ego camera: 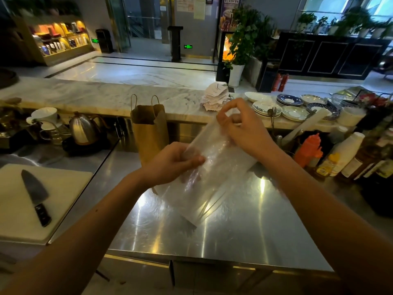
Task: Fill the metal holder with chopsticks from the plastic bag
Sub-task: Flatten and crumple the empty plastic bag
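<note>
A clear plastic bag (209, 179) is held tilted over the steel counter (244, 235), its lower end resting near the counter surface. Pale wrapped chopsticks show faintly through the plastic near the lower end. My left hand (172, 161) grips the bag at its middle left side. My right hand (242, 126) pinches the bag's upper end, fingers bunched on the plastic. A metal holder (279, 139) seems to stand behind my right wrist, mostly hidden.
A brown paper bag (150, 128) stands just behind the hands. A white cutting board (63, 188) with a knife (36, 195) lies at left, a kettle (83, 129) behind it. Stacked plates (293, 107), sauce bottles (308, 150) and paper cups (348, 145) crowd the right.
</note>
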